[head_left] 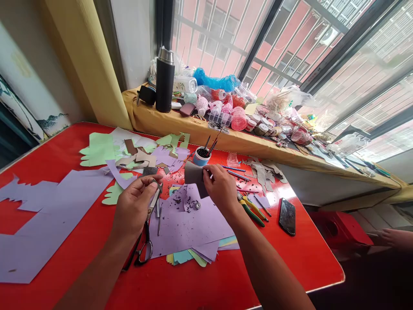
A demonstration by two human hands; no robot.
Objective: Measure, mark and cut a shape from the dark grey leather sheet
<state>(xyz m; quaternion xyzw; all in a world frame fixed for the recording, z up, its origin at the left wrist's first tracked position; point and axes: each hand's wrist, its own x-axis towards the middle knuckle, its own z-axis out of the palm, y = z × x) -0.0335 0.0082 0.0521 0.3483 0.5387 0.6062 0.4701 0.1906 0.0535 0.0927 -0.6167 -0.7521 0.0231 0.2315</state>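
My left hand is closed, with thumb and forefinger pinching a small dark grey scrap. Just under it lies a pair of black-handled scissors, its blades partly hidden by the fingers. My right hand grips the right edge of a curved dark grey sheet, held above the stack of coloured paper. Beneath both hands, the top purple sheet is strewn with dark crumbs. A small round silvery piece rests on it, and a thin metal rod lies near the scissors.
Green-and-yellow-handled pliers and a black phone lie to the right. A small tub of black beads holds upright sticks. Large purple paper covers the left. A black thermos stands on the cluttered window ledge.
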